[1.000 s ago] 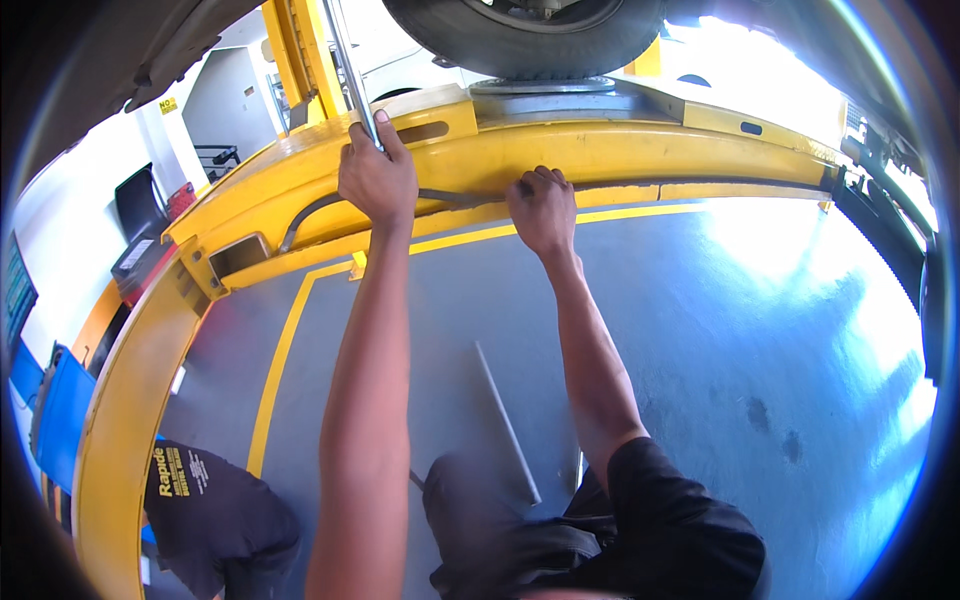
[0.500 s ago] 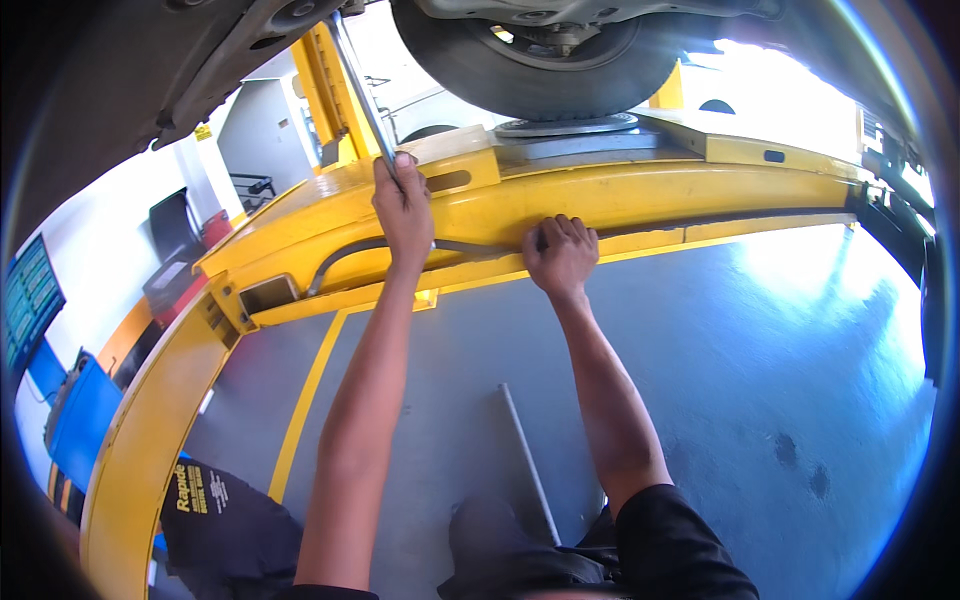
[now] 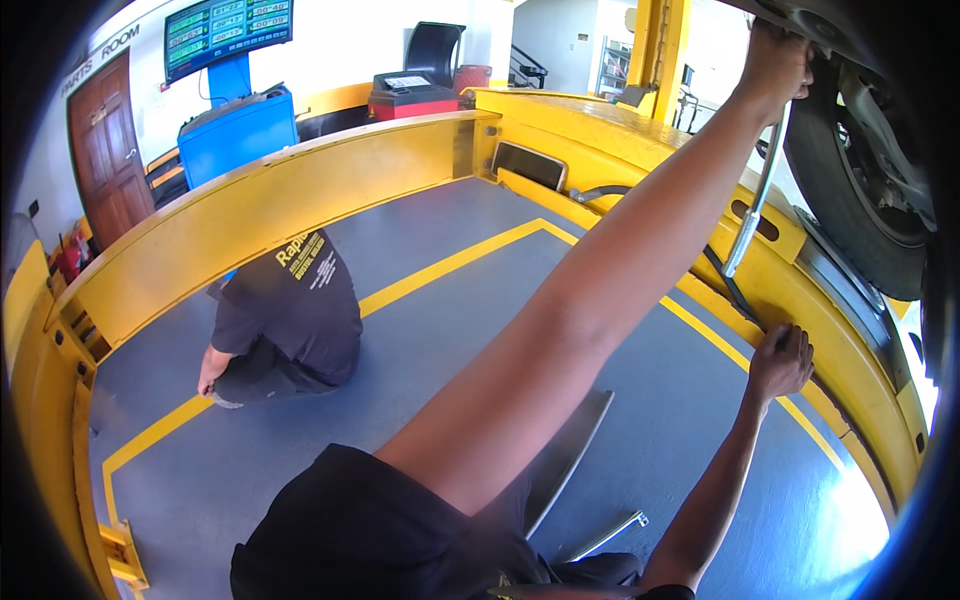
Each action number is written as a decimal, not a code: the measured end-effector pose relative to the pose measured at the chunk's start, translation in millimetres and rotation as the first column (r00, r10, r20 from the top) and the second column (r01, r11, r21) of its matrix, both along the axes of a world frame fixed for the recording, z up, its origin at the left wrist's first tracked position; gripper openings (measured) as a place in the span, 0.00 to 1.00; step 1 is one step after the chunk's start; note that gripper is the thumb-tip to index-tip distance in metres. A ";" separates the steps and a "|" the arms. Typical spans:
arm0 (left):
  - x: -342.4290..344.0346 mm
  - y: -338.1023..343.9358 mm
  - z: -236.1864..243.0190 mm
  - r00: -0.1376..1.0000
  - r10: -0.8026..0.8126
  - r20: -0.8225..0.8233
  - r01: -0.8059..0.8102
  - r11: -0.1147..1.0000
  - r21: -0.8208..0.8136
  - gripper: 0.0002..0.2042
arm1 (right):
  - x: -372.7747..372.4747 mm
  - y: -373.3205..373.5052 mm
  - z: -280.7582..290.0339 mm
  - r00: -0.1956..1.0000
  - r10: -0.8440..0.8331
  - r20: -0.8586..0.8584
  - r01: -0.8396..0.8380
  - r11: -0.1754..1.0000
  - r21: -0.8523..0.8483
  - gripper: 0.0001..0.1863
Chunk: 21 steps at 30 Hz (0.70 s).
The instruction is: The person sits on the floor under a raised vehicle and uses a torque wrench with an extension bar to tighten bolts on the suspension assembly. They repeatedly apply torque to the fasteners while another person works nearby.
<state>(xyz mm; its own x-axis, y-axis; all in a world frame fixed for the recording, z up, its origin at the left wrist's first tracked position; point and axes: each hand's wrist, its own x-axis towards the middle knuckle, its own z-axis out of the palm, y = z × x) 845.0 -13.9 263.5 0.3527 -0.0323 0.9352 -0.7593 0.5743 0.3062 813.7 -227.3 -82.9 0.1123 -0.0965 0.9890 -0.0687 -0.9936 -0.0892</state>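
At the upper right, my left hand (image 3: pixel 778 72) is raised to the car's underside (image 3: pixel 838 22). Its fingers are wrapped round the upper part of a long chrome bar (image 3: pixel 757 205). That bar slants down with its thicker lower end free in front of the yellow lift runway (image 3: pixel 640 150); its top is hidden. Lower down, my right hand (image 3: pixel 782 364) is closed at the runway's lower ledge, beside a black hose (image 3: pixel 733 285). Something dark shows between its thumb and fingers, too small to name. Beyond the runway stands a car wheel (image 3: pixel 850 180).
A co-worker in dark clothes (image 3: pixel 300 320) crouches on the floor beyond my left arm, near a yellow crossbeam (image 3: pixel 280 185). A grey tube (image 3: pixel 570 460) and a chrome tool (image 3: pixel 608 535) lie low by my legs. A blue cabinet (image 3: pixel 238 135) and a screen (image 3: pixel 228 35) stand behind.
The view has swung left, bringing in the co-worker and crossbeam. My left hand has gone from the bar's lower end up to its upper part. My right hand stays at the ledge.
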 end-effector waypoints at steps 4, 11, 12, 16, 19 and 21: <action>-2.9 -5.4 6.3 0.995 0.047 -0.088 -0.045 0.999 0.027 0.13 | -11.2 2.1 3.2 0.998 0.008 -0.060 -0.006 1.000 0.027 0.16; 35.0 -9.6 24.8 0.998 0.064 0.008 -0.065 0.994 0.089 0.15 | -43.1 62.1 46.1 0.921 0.389 -0.034 -0.377 0.909 0.178 0.19; 41.9 -9.0 27.5 0.992 0.122 -0.001 -0.121 0.984 0.129 0.15 | -42.9 81.7 51.4 0.868 0.495 -0.050 -0.486 0.865 0.120 0.20; 44.4 -17.1 27.3 0.978 0.198 0.063 -0.207 0.903 0.376 0.14 | -26.3 153.0 83.3 0.825 0.464 -0.322 -0.497 0.868 -0.023 0.17; 28.9 10.5 15.4 0.988 -0.128 0.085 0.107 0.972 0.209 0.17 | -31.2 179.3 101.5 0.445 0.895 -0.041 -0.778 0.408 0.478 0.12; 9.3 16.2 14.8 0.995 -0.100 0.023 0.094 0.979 0.181 0.16 | -39.7 187.2 109.8 0.438 0.898 -0.040 -0.763 0.395 0.511 0.11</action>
<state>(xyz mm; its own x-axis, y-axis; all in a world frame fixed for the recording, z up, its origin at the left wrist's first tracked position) 854.3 2.3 278.3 0.3101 -0.2333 0.9216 -0.7138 0.5833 0.3878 774.0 -40.1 26.9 0.5924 -0.1284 0.7954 0.6860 -0.4373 -0.5815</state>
